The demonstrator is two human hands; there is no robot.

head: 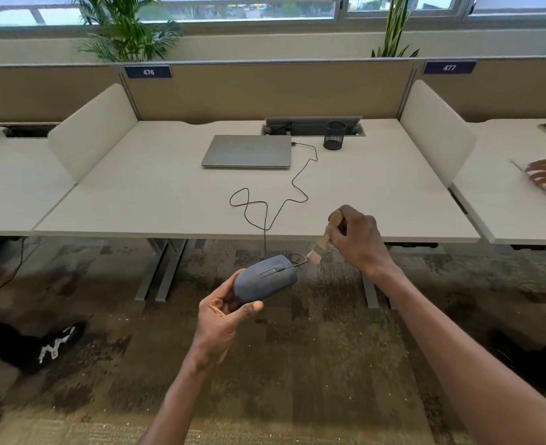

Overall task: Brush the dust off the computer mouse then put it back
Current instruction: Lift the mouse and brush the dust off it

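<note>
The task looked to be in its brushing stage. The computer mouse (266,277) was off the desk (175,194), held in the air below the desk's front edge and over the carpet, and its grey top appeared dusty. The left hand (223,316) was closed around the mouse's rear end, thumb on the near side and fingers on the far side, leaving the buttons and wheel bare. The right hand (358,239) was clenched on the wooden handle of a small brush (321,242). The bristles pointed down and sat just beside the mouse's front end, where the cable (265,213) leaves it; whether they touched could not be told. The cable ran up over the desk's edge toward the closed laptop (247,151). Finishing the brushing and returning the mouse to the desk seemed still to come.
</note>
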